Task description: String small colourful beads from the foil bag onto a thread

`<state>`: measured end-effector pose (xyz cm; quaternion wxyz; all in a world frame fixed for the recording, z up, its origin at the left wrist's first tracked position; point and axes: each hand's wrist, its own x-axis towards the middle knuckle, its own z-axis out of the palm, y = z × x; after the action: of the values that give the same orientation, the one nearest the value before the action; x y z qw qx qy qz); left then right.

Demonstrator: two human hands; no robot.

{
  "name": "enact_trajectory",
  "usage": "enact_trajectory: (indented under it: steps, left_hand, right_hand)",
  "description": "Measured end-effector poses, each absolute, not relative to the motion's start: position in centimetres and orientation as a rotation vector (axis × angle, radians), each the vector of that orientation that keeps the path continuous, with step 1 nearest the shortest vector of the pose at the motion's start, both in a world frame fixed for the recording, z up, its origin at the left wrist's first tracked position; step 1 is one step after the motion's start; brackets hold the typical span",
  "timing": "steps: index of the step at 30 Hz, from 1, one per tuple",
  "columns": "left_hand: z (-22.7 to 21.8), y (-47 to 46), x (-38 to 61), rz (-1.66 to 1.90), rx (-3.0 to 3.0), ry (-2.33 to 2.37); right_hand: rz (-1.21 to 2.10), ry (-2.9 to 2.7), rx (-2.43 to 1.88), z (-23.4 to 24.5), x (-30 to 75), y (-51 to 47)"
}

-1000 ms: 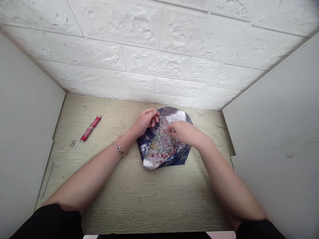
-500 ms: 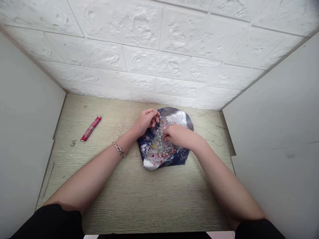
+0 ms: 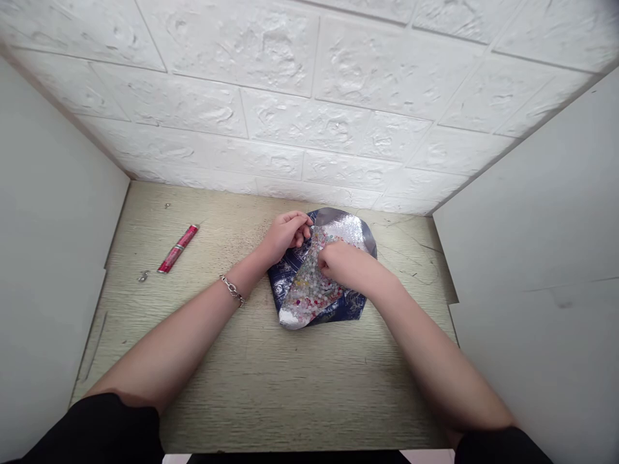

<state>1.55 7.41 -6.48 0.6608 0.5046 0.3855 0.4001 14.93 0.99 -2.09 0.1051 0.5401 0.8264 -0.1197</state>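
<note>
Many small coloured beads (image 3: 314, 283), mostly clear, white and pink, lie heaped on a silver foil sheet with a dark blue patterned side (image 3: 348, 308). My right hand (image 3: 345, 261) is over the middle of the beads, its fingers curled down among them; what they pinch, if anything, is hidden. At the upper left edge of the foil is my left hand (image 3: 293, 231), thumb and forefinger pressed together. Whatever sits between those fingertips is too small to make out.
A red tube-shaped packet (image 3: 178, 249) lies at the left of the wooden table (image 3: 271, 393). Small metallic bits (image 3: 144, 276) are near it. Loose thread (image 3: 418, 248) trails on the right. A white brick-patterned wall (image 3: 275, 116) stands behind, with pale panels on both sides.
Both hands stay almost in place; the right hand's fingers have shifted very slightly among the beads. The whole view has moved a little.
</note>
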Motion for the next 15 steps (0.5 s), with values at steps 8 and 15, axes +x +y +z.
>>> enact_trajectory:
  steps: [8, 15]
  left_hand:
    - [-6.42, 7.40, 1.56, 0.905, 1.146, 0.877]
    - [-6.52, 7.41, 1.52, 0.906, 1.147, 0.875]
  right_hand:
    - [-0.310, 2.436, 1.564, -2.40, 14.95, 0.96]
    - [-0.271, 2.396, 1.616, -2.09, 14.79, 0.81]
